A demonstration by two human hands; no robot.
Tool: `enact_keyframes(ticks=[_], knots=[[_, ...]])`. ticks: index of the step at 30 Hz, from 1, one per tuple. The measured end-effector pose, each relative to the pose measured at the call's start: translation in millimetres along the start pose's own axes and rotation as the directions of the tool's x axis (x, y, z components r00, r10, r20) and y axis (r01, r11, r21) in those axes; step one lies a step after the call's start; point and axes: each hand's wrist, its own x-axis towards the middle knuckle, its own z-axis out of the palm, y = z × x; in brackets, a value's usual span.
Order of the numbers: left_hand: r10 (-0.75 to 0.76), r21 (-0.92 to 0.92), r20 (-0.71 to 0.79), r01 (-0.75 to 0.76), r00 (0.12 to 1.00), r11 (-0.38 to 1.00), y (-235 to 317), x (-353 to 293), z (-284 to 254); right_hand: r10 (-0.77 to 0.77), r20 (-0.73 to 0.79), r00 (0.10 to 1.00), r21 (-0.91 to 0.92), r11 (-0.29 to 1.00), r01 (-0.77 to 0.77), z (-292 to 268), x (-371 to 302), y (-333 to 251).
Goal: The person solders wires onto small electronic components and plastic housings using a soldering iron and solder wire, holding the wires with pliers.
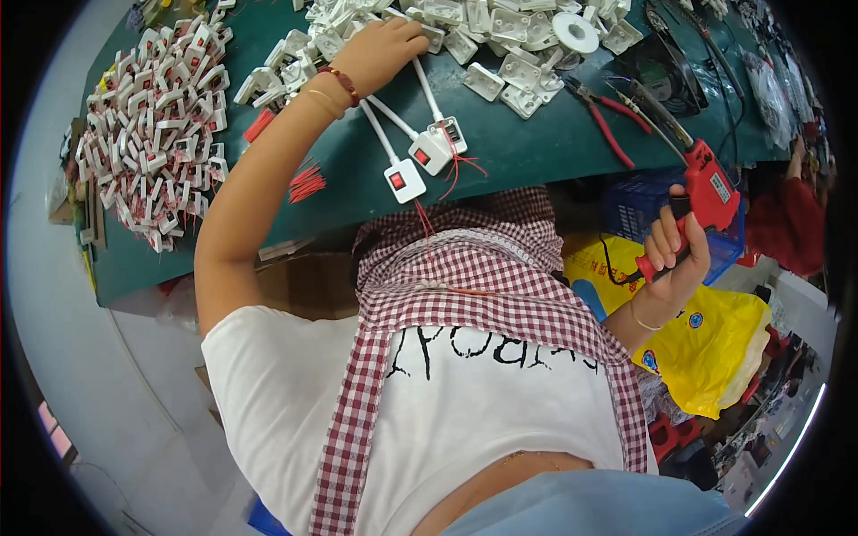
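My left hand (pixel 380 55) reaches over the table, its fingers bent and close together above white plastic stems; whatever lies under the fingers is hidden. Three stems run out from beneath it toward me. Two end in square white heads with red rocker switches, a nearer head (pixel 406 182) and a farther head (pixel 433 154). Beside them, a third head (pixel 454 134) shows dark slots. Thin red wires (pixel 458 165) trail from the heads. On the right, my right hand (pixel 675 241) grips a red soldering gun (pixel 712 189) by its handle, with the long tip pointing up and left.
White plastic housings (pixel 514 76) lie heaped at the back, near a solder-like white reel (pixel 575 33). Many switch pieces (pixel 161 134) cover the left side. Red-handled pliers (pixel 612 125), a black fan-like box (pixel 661 71) and cut red wires (pixel 307 182) rest on the green table (pixel 527 156).
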Motion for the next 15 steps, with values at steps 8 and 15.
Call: enact_keyframes(ticks=[8,15], knots=[[-0.163,-0.034,0.229,0.175,0.960,0.984,-6.7,-5.2,-5.9,0.029,-0.077,0.997,0.025,0.999,-0.027,-3.0,-3.2,0.4],[-0.497,-0.831,0.291,0.473,0.818,0.293,4.0,-8.2,-24.8,-0.016,-0.024,1.000,0.035,0.999,0.016,2.7,-7.8,-2.0]])
